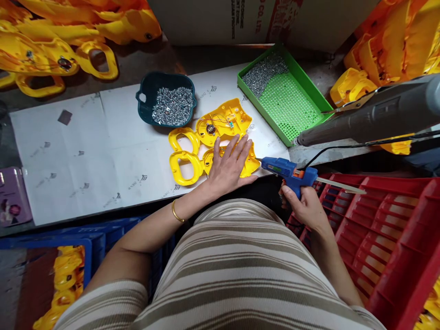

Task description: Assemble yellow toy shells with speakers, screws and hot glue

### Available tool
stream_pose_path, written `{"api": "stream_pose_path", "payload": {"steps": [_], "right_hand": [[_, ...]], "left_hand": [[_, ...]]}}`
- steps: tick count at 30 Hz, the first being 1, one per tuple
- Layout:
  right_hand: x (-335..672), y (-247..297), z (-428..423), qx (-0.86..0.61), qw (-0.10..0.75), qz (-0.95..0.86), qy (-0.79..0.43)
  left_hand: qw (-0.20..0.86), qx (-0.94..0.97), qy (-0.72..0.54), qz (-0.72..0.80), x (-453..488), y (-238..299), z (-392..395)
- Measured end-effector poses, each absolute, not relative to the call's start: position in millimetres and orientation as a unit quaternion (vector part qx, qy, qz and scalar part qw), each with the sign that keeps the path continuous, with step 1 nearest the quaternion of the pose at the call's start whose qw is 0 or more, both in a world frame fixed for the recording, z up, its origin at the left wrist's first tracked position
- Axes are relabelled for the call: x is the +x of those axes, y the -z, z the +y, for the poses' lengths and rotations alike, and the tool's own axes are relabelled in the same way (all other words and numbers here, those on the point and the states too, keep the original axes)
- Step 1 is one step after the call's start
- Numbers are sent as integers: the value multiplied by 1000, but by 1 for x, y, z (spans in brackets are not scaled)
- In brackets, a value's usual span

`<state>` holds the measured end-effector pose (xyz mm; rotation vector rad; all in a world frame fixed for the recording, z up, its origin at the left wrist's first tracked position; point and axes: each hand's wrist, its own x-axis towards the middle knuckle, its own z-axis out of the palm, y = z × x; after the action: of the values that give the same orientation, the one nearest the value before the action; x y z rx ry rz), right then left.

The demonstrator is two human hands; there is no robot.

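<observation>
My right hand (304, 204) is wrapped round the handle of a blue hot glue gun (283, 168), a glue stick (340, 184) jutting from its back. The gun's nozzle points left, close to the right end of the nearer yellow plastic shell half (185, 168). Across that half lies my left hand (228, 165), fingers spread and palm down, hiding much of its inside. Just behind it is a second yellow shell half (223, 120), open side up, with a round dark part, thin wires and a small blue-green piece inside. Both halves have a loop-shaped handle at the left.
A dark bowl of screws (140, 110) and a green perforated tray (300, 96), partly filled with screws, stand behind. A grey tool body (371, 114) slants in from the right. Red crate (405, 201) right, blue crate (98, 247) left; yellow shells (58, 41) pile up behind.
</observation>
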<state>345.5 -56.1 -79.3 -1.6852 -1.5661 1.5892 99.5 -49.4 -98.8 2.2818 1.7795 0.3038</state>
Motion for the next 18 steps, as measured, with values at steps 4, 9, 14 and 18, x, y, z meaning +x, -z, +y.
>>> {"api": "stream_pose_path", "payload": {"steps": [4, 9, 14, 18], "right_hand": [[346, 77, -56, -590, 163, -571, -548], [342, 69, -55, -573, 158, -629, -501], [339, 65, -56, -568, 141, -665, -464], [338, 67, -58, -570, 129, -648, -488]], "left_hand": [[114, 779, -103, 607, 99, 100, -49], [107, 779, -110, 607, 99, 100, -49], [112, 772, -113, 616, 100, 100, -49], [118, 768, -118, 618, 100, 102, -48]]}}
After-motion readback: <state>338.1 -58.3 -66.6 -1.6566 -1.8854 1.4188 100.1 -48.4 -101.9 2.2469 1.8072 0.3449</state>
